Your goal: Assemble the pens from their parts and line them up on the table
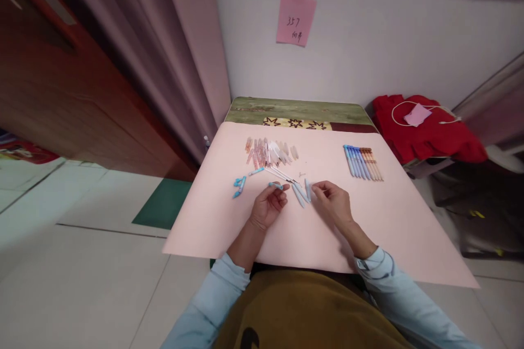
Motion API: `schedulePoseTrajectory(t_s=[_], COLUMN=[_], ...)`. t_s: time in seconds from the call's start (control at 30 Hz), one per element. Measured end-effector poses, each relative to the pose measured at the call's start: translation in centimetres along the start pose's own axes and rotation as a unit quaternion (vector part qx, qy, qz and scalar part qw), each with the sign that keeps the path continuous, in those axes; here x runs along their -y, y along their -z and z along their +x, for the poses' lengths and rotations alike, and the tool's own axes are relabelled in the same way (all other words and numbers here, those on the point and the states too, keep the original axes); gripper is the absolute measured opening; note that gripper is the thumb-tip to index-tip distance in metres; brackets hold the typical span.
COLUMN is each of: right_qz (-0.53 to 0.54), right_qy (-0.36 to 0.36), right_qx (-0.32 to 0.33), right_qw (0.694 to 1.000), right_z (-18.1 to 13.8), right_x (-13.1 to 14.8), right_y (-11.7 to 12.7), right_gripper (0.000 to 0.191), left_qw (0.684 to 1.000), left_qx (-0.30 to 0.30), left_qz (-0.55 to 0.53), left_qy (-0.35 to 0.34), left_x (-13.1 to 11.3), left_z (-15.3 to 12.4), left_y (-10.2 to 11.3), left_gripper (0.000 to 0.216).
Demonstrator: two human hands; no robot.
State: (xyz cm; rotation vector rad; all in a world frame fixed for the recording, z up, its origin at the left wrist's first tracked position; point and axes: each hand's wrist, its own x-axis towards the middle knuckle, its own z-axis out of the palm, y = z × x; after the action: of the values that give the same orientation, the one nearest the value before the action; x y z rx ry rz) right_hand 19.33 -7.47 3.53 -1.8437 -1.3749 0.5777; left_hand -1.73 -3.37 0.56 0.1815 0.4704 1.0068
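Observation:
My left hand (269, 206) is closed, pinching a short blue pen part (275, 186) between thumb and fingers. My right hand (334, 200) has its thumb and fingertips pressed together, just right of a light blue pen barrel (308, 191); what they hold, if anything, is too small to make out. Two more pale blue barrels (298, 195) lie between the hands. Beyond them, thin white refills (282, 175) point toward the right. Tiny parts that look like springs (302, 174) rest nearby. Several bright blue pen parts (239, 186) lie left of my left hand.
A pile of pinkish and clear pen barrels (260, 152) with white refills sits toward the back. At the right, a row of blue and brown pens (362, 162) lies side by side. Pink paper (229, 229) covers the table. Red cloth (426, 133) with a cable lies beyond its right edge.

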Motion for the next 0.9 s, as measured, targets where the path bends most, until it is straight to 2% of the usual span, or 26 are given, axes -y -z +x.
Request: schedulePoseTrajectory(t_s=[0.23, 0.9], right_qz=[-0.123, -0.218], right_qy=[0.015, -0.043], right_qx=[0.023, 0.075], right_qw=[0.992, 0.972], right_z=[-1.0, 1.3], right_x=[0.2, 1.4], right_y=[-0.3, -1.2], right_gripper=[0.023, 0.023], left_qw=[0.999, 0.999], left_qx=[-0.008, 0.004], left_qz=[-0.033, -0.017], left_qy=[-0.038, -0.045], left_x=[-0.3, -0.1], left_z=[0.0, -0.1], left_y=[0.2, 0.2], left_gripper=[0.011, 0.014])
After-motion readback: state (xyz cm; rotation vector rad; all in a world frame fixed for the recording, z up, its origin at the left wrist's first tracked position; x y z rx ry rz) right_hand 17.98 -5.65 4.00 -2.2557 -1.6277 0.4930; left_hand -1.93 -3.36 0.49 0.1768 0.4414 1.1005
